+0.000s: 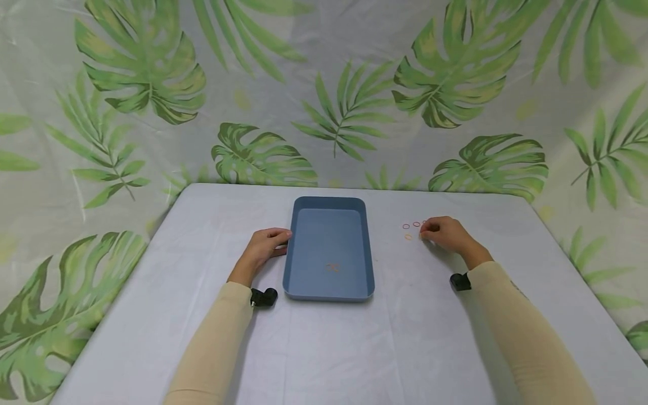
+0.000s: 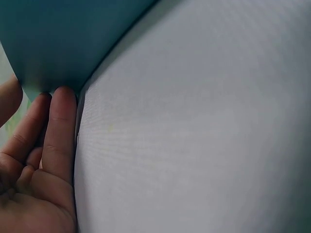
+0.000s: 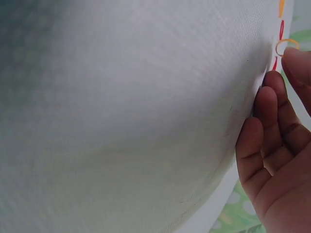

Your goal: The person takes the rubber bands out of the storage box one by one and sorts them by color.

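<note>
A: State the location of the tray.
B: The blue tray (image 1: 328, 298) lies flat on the white tablecloth (image 1: 324, 349), near the middle of the table, between the two hands. Its longer sides run away from the person.

A: State the condition of the left hand.
B: The left hand (image 1: 262, 245) is at the outer left side of the tray. Its fingers are extended, and in the left wrist view two fingertips touch the outer wall. The hand is relaxed and not clenched. How firmly it presses, the views cannot tell.

A: State the condition of the right hand.
B: The right hand (image 1: 446, 233) is to the right of the tray, well apart from it. It pinches an orange band (image 3: 277, 47) at the thumb tip; the exact contact of the opposing finger is hidden.

A: Locate the other bands.
B: Red bands (image 1: 416, 224) lie on the cloth just beyond the fingertips of the right hand. A yellow-orange band (image 1: 408, 237) lies nearer the person, between that hand and the tray. Inside the tray, in the near half, is a small group of thin orange-brown bands (image 1: 332, 267); their number is too fine to read.

A: Identify the background.
B: A leaf-patterned curtain (image 1: 354, 169) hangs behind the table.
</note>
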### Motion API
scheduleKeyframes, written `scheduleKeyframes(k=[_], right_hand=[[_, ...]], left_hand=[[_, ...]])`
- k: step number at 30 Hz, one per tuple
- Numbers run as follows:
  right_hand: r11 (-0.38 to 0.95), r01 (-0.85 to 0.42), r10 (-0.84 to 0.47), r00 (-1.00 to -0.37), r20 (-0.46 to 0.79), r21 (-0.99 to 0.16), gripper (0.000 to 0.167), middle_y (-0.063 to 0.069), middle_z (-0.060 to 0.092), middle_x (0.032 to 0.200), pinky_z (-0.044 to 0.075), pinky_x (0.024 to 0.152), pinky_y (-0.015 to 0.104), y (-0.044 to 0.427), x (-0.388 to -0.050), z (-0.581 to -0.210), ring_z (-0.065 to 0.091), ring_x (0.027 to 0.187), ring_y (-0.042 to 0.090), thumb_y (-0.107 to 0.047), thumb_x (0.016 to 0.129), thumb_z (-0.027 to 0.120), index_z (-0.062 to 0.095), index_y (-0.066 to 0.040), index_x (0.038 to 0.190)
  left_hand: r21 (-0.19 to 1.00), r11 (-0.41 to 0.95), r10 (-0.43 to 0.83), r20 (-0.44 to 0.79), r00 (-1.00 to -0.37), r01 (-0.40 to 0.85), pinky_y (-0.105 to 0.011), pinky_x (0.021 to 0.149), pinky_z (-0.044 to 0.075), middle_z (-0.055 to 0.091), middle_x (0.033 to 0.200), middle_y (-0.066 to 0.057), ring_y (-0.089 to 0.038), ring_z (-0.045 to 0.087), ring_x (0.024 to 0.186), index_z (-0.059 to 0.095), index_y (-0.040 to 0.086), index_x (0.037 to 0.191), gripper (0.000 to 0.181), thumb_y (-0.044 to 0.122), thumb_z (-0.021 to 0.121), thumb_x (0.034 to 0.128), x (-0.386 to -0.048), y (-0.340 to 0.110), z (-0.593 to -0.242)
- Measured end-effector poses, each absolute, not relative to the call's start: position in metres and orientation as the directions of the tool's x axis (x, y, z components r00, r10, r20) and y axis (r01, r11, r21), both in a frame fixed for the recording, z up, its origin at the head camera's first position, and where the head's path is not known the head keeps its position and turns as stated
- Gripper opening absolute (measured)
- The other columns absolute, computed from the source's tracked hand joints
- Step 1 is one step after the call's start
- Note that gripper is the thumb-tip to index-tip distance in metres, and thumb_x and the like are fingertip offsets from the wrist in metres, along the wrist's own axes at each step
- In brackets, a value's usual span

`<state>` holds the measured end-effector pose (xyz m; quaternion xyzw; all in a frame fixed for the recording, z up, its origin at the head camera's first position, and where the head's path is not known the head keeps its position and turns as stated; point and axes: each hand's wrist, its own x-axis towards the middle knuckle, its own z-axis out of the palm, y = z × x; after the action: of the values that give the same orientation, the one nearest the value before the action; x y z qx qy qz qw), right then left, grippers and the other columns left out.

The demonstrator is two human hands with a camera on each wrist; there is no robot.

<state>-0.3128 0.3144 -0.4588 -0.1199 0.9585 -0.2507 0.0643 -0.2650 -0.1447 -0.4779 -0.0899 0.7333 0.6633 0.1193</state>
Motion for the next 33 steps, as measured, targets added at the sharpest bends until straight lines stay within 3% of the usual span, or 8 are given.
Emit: scheduleKeyframes(k=[7,15,26,33], right_hand=[[0.825,-0.191,-0.255,-0.966,-0.049,-0.531,0.017,0.015,0.069,0.105,0.048,0.074,0.029,0.312,-0.312,-0.453,0.060,0.090,0.024,-0.019,0.097,0.063,0.070,-0.006,0.105],[0.760,-0.308,-0.347,-0.937,0.043,-0.572,0.018,0.017,0.070,0.107,0.052,0.077,0.034,0.287,-0.310,-0.427,0.065,0.094,0.029,-0.016,0.098,0.062,0.069,-0.002,0.106],[0.649,-0.508,-0.525,-0.838,0.150,-0.567,0.009,0.009,0.070,0.102,0.053,0.077,0.034,0.230,-0.290,-0.401,0.062,0.089,0.020,-0.011,0.096,0.065,0.070,-0.009,0.102],[0.548,-0.634,-0.645,-0.736,0.208,-0.545,0.009,0.008,0.070,0.098,0.055,0.073,0.030,0.195,-0.275,-0.394,0.062,0.085,0.017,-0.006,0.093,0.067,0.070,-0.005,0.101]], left_hand=[[0.951,0.087,0.028,-0.299,-0.954,-0.295,-0.026,0.092,0.059,0.062,0.128,-0.013,-0.010,0.062,0.103,0.061,-0.002,0.130,0.040,0.021,0.064,0.0979,-0.265,-0.144,-0.479],[0.952,0.084,0.016,-0.298,-0.954,-0.296,-0.024,0.088,0.060,0.064,0.122,-0.009,-0.008,0.062,0.099,0.062,-0.002,0.129,0.039,0.022,0.064,0.0978,-0.265,-0.143,-0.477],[0.953,0.085,0.021,-0.293,-0.956,-0.291,-0.024,0.088,0.060,0.064,0.122,-0.010,-0.007,0.061,0.099,0.061,-0.003,0.129,0.039,0.020,0.063,0.0984,-0.263,-0.144,-0.477],[0.953,0.086,0.019,-0.294,-0.956,-0.292,-0.025,0.089,0.060,0.064,0.122,-0.011,-0.009,0.061,0.100,0.062,-0.002,0.129,0.038,0.021,0.064,0.0981,-0.264,-0.144,-0.478]])
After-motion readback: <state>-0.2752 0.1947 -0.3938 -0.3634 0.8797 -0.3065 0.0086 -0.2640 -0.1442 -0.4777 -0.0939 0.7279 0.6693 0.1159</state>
